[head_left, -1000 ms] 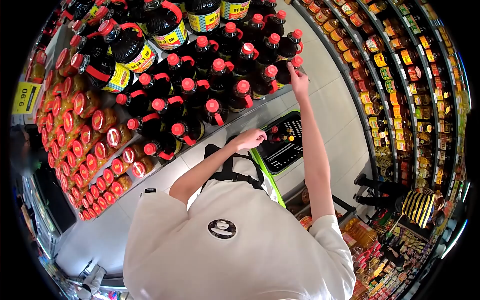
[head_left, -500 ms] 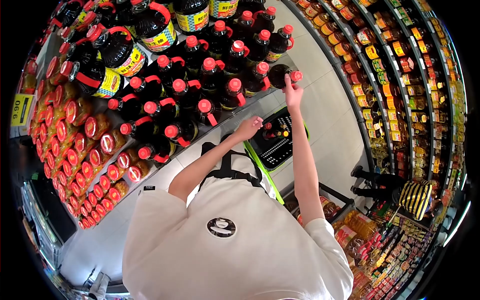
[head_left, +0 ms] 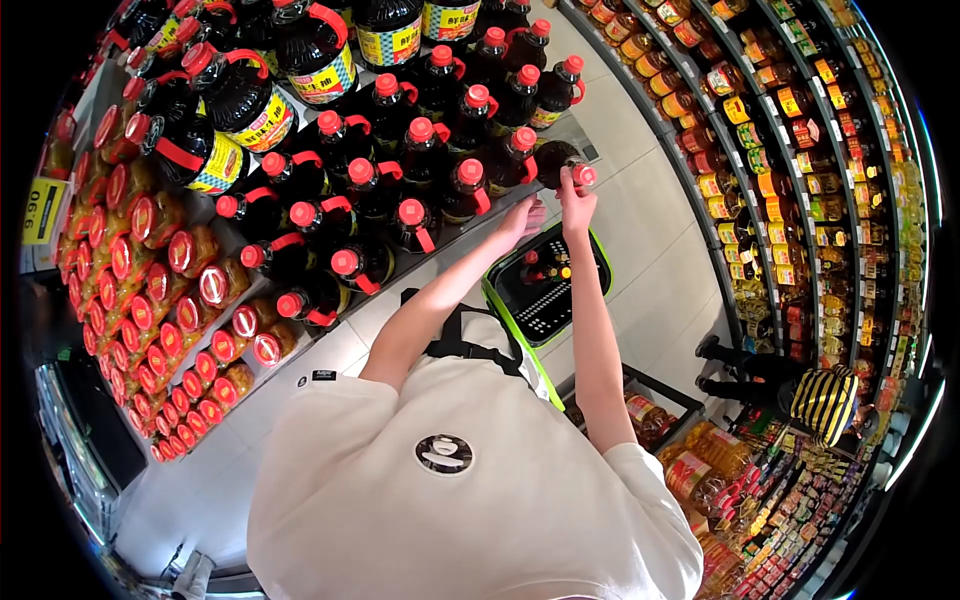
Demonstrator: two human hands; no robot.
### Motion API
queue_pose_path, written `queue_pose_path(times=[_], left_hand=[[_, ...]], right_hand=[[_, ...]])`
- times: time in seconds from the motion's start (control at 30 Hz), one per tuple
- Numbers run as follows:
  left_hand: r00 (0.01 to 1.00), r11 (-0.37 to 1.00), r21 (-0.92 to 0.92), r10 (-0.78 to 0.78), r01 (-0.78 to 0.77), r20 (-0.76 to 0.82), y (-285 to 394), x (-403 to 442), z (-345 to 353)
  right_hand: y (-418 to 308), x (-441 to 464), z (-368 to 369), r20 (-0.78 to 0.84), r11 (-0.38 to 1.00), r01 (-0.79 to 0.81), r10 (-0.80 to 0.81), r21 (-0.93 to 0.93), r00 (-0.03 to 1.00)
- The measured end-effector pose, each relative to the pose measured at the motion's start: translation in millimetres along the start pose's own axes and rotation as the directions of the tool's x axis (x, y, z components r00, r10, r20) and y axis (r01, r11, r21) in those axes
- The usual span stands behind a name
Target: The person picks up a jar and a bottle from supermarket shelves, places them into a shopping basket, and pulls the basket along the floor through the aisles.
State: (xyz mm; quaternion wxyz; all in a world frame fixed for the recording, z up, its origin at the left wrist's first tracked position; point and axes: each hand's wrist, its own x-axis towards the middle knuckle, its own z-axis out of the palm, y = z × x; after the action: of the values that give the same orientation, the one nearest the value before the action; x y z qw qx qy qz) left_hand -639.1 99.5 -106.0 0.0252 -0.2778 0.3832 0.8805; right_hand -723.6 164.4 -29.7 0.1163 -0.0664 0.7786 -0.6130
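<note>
My right hand is closed round the neck of a dark soy sauce bottle, just below its red cap. The bottle is tilted, at the front corner of the display of similar bottles. My left hand is just left of it, fingers stretched toward the bottle, holding nothing. Below both hands stands a black shopping basket with a bright green rim. A few small bottles with red and yellow caps lie in it.
Jars with red lids fill the left side of the display. Curved shelves of oil bottles line the right. A person in a striped top is at the lower right, near a bin of large oil bottles.
My right hand has moved slightly left and down with the soy sauce bottle. My left hand has reached up and right toward it, its fingers now straighter.
</note>
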Motion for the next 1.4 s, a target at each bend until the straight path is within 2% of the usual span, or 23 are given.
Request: queue_pose_path(times=[0.07,0.13,0.17,0.27,0.3,0.37,0.43,0.5,0.57,0.6,0.63,0.73,0.8,0.83,0.9,0.97,1.1,1.2,1.23,1.27,1.3,1.33,1.4], left_hand=[[0.999,1.000,-0.002,0.031,-0.031,-0.024,5,6,4],[0.991,0.999,0.013,0.051,-0.049,-0.120,7,14,4],[0.992,0.999,0.012,0.053,-0.052,-0.115,6,21,2],[0.975,0.944,0.274,0.212,-0.184,-0.073,-9,45,-13],[0.974,0.943,0.274,0.215,-0.189,-0.069,-12,49,-16],[0.951,0.912,0.294,0.308,-0.287,-0.028,-17,45,-17],[0.958,0.926,0.265,0.287,-0.271,-0.025,-6,28,-14],[0.961,0.937,0.233,0.274,-0.260,-0.029,-10,28,-16],[0.940,0.904,0.262,0.337,-0.339,0.054,-23,39,-23],[0.949,0.902,0.301,0.313,-0.309,0.037,-13,25,-17],[0.927,0.855,0.372,0.372,-0.362,0.049,-20,29,-19],[0.910,0.782,0.483,0.408,-0.394,0.081,-20,24,-20],[0.873,0.686,0.588,0.481,-0.428,0.074,-20,11,-15],[0.878,0.695,0.585,0.473,-0.418,0.065,-19,4,-12],[0.859,0.607,0.682,0.508,-0.408,0.062,-12,-6,-8],[0.878,0.640,0.671,0.478,-0.373,0.032,-14,-9,-10],[0.817,0.606,0.658,0.577,-0.446,0.023,-17,-6,-8],[0.869,0.679,0.615,0.495,-0.402,0.021,-26,10,-10],[0.873,0.730,0.530,0.485,-0.431,0.042,-38,22,-14],[0.964,0.923,0.288,0.266,-0.255,0.003,-30,13,-6],[0.999,0.999,0.027,0.025,-0.026,0.024,-13,-2,5],[1.000,0.999,0.034,0.010,-0.011,0.030,-4,-16,14],[0.961,0.965,-0.110,-0.216,0.237,0.175,9,-42,30]], right_hand=[[0,0,0,-0.022,1.000,-0.024,0.024,0.016,0.999],[-3,-1,1,-0.030,0.995,-0.082,0.084,0.060,0.996],[-5,0,2,-0.034,0.995,-0.078,0.080,0.058,0.996],[-9,5,6,-0.081,0.979,-0.117,0.132,0.168,0.988],[-12,10,7,-0.082,0.979,-0.112,0.127,0.169,0.988],[-16,21,6,-0.117,0.939,-0.136,0.180,0.316,0.977],[-22,35,1,-0.109,0.918,-0.165,0.217,0.361,0.970],[-29,47,2,-0.075,0.812,-0.174,0.258,0.557,0.963],[-38,48,6,-0.094,0.807,-0.163,0.260,0.567,0.961],[-40,48,7,-0.097,0.792,-0.161,0.267,0.588,0.959],[-41,47,7,-0.103,0.776,-0.162,0.281,0.609,0.954],[-54,39,5,-0.101,0.805,-0.152,0.254,0.573,0.962],[-68,26,1,-0.092,0.841,-0.155,0.235,0.518,0.968],[-75,21,0,-0.089,0.843,-0.167,0.245,0.511,0.965],[-87,11,0,-0.147,0.924,-0.075,0.139,0.376,0.979],[-102,6,-9,-0.163,0.948,-0.030,0.086,0.318,0.983],[-127,-8,-28,-0.213,0.967,-0.114,0.164,0.227,0.963],[-128,-32,-46,-0.165,0.972,-0.141,0.173,0.188,0.971],[-127,-41,-52,-0.178,0.971,-0.147,0.180,0.186,0.967],[-124,-49,-58,-0.175,0.972,-0.152,0.184,0.181,0.967],[-123,-56,-63,-0.172,0.971,-0.158,0.188,0.177,0.967],[-126,-65,-68,-0.165,0.967,-0.161,0.194,0.195,0.967],[-135,-82,-81,-0.139,0.955,-0.177,0.214,0.238,0.967]])
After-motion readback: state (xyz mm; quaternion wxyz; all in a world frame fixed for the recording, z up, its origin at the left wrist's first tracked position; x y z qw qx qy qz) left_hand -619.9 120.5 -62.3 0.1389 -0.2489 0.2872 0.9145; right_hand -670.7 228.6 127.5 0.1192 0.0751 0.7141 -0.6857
